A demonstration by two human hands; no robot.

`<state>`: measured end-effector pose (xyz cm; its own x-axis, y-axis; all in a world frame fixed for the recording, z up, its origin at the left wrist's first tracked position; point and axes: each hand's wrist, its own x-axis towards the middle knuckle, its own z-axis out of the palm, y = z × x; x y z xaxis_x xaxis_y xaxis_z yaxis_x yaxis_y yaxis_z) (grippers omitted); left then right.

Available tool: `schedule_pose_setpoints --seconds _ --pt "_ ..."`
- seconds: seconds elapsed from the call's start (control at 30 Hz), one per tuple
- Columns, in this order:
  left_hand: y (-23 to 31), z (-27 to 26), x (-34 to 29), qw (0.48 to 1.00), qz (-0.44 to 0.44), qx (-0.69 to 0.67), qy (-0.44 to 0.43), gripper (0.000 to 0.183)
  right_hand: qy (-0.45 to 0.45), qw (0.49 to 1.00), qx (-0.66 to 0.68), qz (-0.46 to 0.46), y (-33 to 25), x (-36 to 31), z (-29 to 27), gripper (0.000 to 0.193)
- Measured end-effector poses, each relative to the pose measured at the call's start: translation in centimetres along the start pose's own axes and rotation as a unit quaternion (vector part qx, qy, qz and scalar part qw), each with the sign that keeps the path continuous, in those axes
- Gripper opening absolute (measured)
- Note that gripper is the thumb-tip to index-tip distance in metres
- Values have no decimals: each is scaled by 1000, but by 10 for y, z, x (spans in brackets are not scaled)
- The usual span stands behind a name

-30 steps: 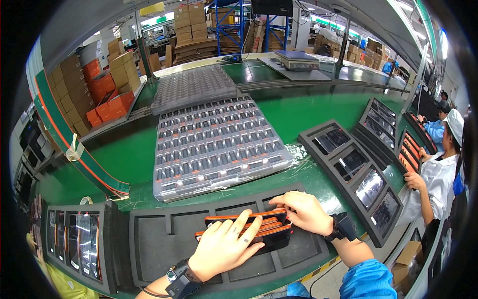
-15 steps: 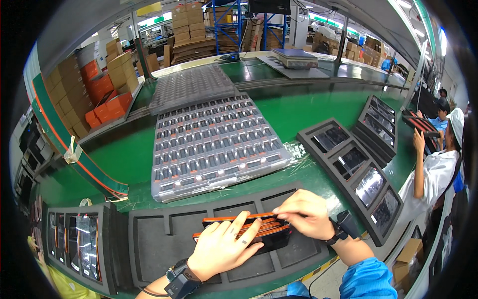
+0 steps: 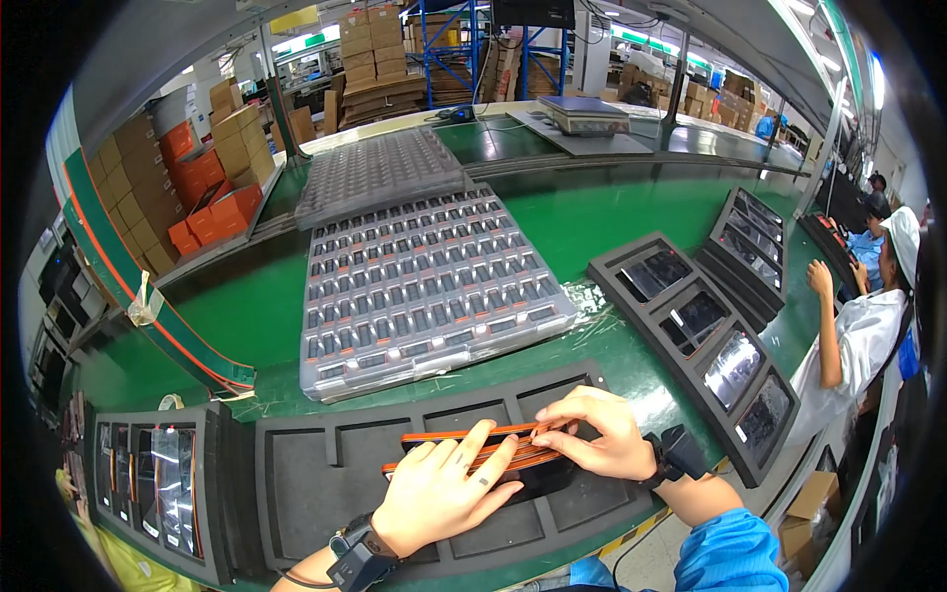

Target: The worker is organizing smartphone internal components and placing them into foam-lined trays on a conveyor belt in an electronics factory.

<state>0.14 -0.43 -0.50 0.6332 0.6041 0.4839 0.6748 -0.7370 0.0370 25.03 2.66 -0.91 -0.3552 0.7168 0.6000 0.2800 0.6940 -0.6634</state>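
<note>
Orange-edged black phone panels (image 3: 517, 461), several: standing on their long edges, side by side, above the middle of a black foam tray (image 3: 314, 485) with recessed compartments.

Left hand (image 3: 446, 485): reaching over the panels from the near side, fingers extending and slightly parting across the upper edges, thumb pressing along the near face; holding the group together. Wrist wearing a dark device (image 3: 362, 558) on a strap.

Right hand (image 3: 600, 430): bending its fingers at the right end of the edges, thumb and index tips almost meeting; whether they are pinching an edge or only touching it, one cannot tell, the tips being small and overlapped.

Foam tray stack (image 3: 223, 483), left: holding similar panels. Four-compartment foam tray (image 3: 689, 385), right: lying aslant, carrying one panel per compartment; another loaded foam stack is resting just beyond it.

Clear plastic blister tray (image 3: 395, 380): sitting beyond the hands on the green workbench (image 3: 612, 212), holding rows of small dark parts.

Weighing scale (image 3: 589, 120): standing at the back. Co-worker in white (image 3: 850, 335): working at far right.
</note>
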Motion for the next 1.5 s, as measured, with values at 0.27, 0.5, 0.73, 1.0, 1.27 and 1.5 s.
schedule_pose_setpoints --seconds 0.27,0.5,0.73,1.0,1.27,1.5 --pt "1 -1 3 999 -2 -10 38 48 1 1000 -25 -8 -8 4 5 17" --pt "2 1 1 998 11 -28 48 43 -8 997 -24 -70 -8 6 7 18" --pt "1 3 0 998 15 -24 51 44 -17 995 -17 -92 -6 7 9 19" --pt "4 -2 3 999 6 -7 49 46 -12 996 -9 -91 -7 8 12 17" --pt "4 -2 2 998 4 -20 51 47 -40 997 -14 -69 -7 8 10 15" --pt "4 -1 2 999 7 -13 53 47 -49 993 -66 -85 -4 10 4 8"
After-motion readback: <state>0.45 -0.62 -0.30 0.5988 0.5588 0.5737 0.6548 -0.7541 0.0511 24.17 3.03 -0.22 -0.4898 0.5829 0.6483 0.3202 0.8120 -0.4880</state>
